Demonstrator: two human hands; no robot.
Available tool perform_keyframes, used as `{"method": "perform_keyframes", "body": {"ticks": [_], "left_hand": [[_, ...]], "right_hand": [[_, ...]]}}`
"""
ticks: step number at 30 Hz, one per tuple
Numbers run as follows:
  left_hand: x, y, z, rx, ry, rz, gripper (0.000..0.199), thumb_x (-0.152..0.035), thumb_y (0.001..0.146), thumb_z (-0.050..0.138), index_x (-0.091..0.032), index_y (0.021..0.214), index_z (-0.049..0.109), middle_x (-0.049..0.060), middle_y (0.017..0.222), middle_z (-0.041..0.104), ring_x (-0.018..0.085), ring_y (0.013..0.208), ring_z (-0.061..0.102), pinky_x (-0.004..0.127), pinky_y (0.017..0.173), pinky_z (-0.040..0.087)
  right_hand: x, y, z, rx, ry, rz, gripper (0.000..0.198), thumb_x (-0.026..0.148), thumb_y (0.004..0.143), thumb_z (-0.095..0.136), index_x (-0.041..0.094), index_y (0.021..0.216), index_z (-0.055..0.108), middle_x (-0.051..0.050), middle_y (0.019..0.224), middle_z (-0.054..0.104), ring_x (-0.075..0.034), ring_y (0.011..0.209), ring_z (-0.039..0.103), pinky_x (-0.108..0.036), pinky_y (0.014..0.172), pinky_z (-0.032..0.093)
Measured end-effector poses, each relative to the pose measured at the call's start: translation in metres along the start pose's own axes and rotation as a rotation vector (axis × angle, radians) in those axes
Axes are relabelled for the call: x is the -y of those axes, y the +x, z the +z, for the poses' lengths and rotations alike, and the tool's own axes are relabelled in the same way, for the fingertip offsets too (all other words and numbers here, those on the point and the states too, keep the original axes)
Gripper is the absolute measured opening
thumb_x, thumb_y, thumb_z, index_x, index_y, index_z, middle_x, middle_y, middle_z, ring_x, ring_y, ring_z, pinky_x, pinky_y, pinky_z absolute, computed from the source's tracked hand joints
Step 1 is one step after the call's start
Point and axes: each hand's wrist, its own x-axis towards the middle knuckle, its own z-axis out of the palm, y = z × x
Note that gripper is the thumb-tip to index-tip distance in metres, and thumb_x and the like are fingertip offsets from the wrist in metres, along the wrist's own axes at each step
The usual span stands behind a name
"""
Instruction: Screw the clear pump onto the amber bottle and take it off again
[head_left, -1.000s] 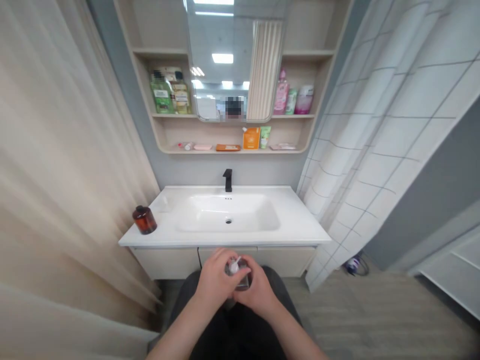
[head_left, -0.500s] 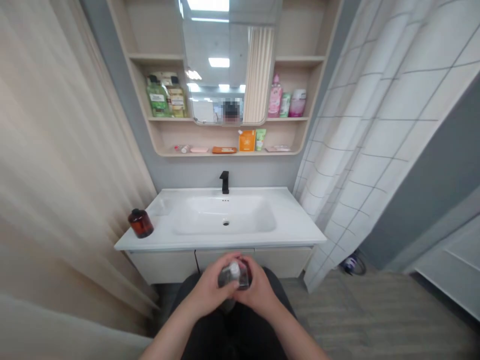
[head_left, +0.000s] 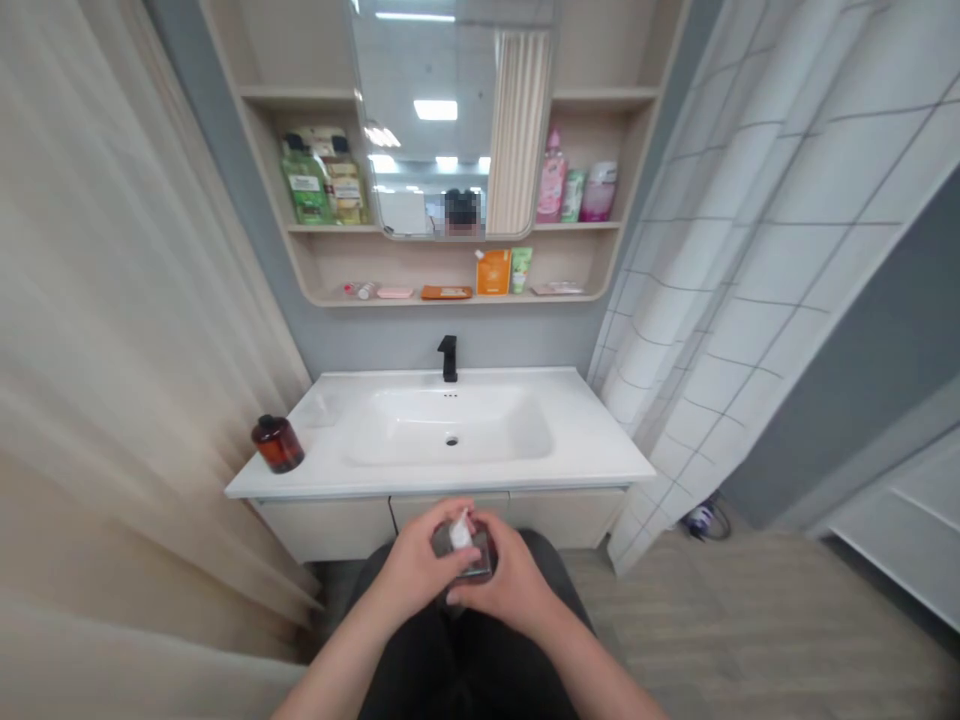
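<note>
In front of my lap, my left hand (head_left: 420,563) and my right hand (head_left: 517,580) are wrapped round a small clear bottle-like container (head_left: 481,566). A white top (head_left: 460,530) sticks up from it between my thumbs. My left thumb lies across the near side, just below the white part. The fingers of my right hand curl round the right side. My palms hide most of the body, so its full shape cannot be seen. Both hands are just in front of the vanity's front edge, over my dark trousers.
The white sink (head_left: 450,420) with a black faucet (head_left: 448,358) lies ahead. A brown bottle (head_left: 277,444) and a clear cup (head_left: 321,410) stand left on the counter. Toiletries fill shelves round the mirror (head_left: 442,110). Curtains hang at left (head_left: 112,300) and right (head_left: 720,300).
The view has shifted slightly. The white top, upright before, now leans left and shows more of its side. Both hands keep hold of the container.
</note>
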Motion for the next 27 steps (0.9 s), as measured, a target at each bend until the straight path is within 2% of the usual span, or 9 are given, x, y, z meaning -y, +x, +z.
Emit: {"method": "perform_keyframes", "body": {"ticks": [3,5,8,10,14,17,20,24,27], "left_hand": [[-0.003,0.002,0.005,-0.03,0.053,0.018,0.025,-0.027,0.085,0.083,-0.025,0.109,0.087,0.009,0.125,0.084,0.031,0.123,0.078,0.046,0.117,0.058],[-0.001,0.002,0.007,-0.076,0.025,0.004,0.02,-0.031,0.089,0.081,-0.025,0.107,0.087,0.009,0.117,0.086,0.03,0.114,0.081,0.045,0.112,0.061],[0.009,0.002,0.004,-0.202,-0.079,-0.042,0.031,-0.041,0.091,0.082,-0.023,0.116,0.085,0.011,0.113,0.087,0.03,0.108,0.083,0.046,0.105,0.065],[0.017,0.005,-0.001,-0.33,-0.171,-0.051,0.039,-0.047,0.092,0.083,-0.022,0.121,0.081,0.012,0.114,0.087,0.03,0.109,0.083,0.046,0.105,0.065],[0.028,0.012,-0.016,-0.589,-0.347,-0.028,0.042,-0.052,0.09,0.086,-0.02,0.117,0.076,0.013,0.112,0.086,0.029,0.108,0.084,0.048,0.106,0.065],[0.037,0.015,-0.037,-0.704,-0.448,-0.029,0.042,-0.055,0.092,0.082,-0.02,0.111,0.072,0.009,0.101,0.085,0.027,0.098,0.084,0.047,0.098,0.067],[0.051,0.015,-0.064,-0.777,-0.475,-0.079,0.038,-0.055,0.092,0.079,-0.02,0.099,0.067,0.003,0.083,0.08,0.022,0.075,0.079,0.041,0.082,0.067],[0.071,0.014,-0.093,-0.833,-0.337,-0.152,0.035,-0.054,0.094,0.073,-0.021,0.088,0.062,-0.001,0.07,0.071,0.019,0.064,0.068,0.033,0.068,0.058],[0.082,0.013,-0.106,-0.903,-0.165,-0.241,0.04,-0.06,0.094,0.067,-0.02,0.087,0.065,0.002,0.074,0.073,0.017,0.064,0.06,0.027,0.058,0.044]], "right_hand": [[0.0,0.002,0.002,0.033,-0.035,0.004,0.085,0.032,0.054,0.108,0.026,0.13,0.07,-0.008,0.125,0.079,-0.035,0.112,0.076,-0.047,0.099,0.062],[-0.002,0.004,0.0,0.012,-0.095,0.015,0.088,0.03,0.053,0.107,0.026,0.132,0.069,-0.008,0.127,0.078,-0.035,0.113,0.076,-0.049,0.101,0.061],[-0.011,0.005,-0.009,0.008,-0.182,0.061,0.087,0.029,0.054,0.107,0.026,0.132,0.068,-0.008,0.126,0.078,-0.033,0.11,0.076,-0.048,0.098,0.061],[-0.02,0.005,-0.017,0.005,-0.206,0.085,0.084,0.03,0.057,0.107,0.027,0.131,0.067,-0.008,0.127,0.077,-0.032,0.111,0.075,-0.047,0.096,0.061],[-0.046,0.008,-0.043,-0.074,-0.185,0.107,0.08,0.042,0.064,0.104,0.028,0.133,0.065,-0.008,0.126,0.077,-0.032,0.113,0.075,-0.046,0.095,0.061],[-0.073,0.019,-0.084,-0.267,-0.212,0.113,0.077,0.056,0.067,0.099,0.026,0.131,0.066,-0.011,0.125,0.076,-0.033,0.111,0.074,-0.048,0.095,0.061],[-0.103,0.04,-0.144,-0.532,-0.284,0.129,0.08,0.07,0.066,0.094,0.024,0.125,0.065,-0.015,0.12,0.075,-0.036,0.109,0.073,-0.049,0.09,0.061],[-0.138,0.081,-0.223,-0.848,-0.44,0.226,0.09,0.081,0.061,0.087,0.02,0.123,0.062,-0.017,0.119,0.073,-0.035,0.106,0.07,-0.051,0.096,0.057],[-0.158,0.113,-0.259,-0.937,-0.525,0.323,0.093,0.082,0.058,0.086,0.019,0.12,0.059,-0.018,0.115,0.072,-0.037,0.107,0.068,-0.052,0.1,0.055]]}}
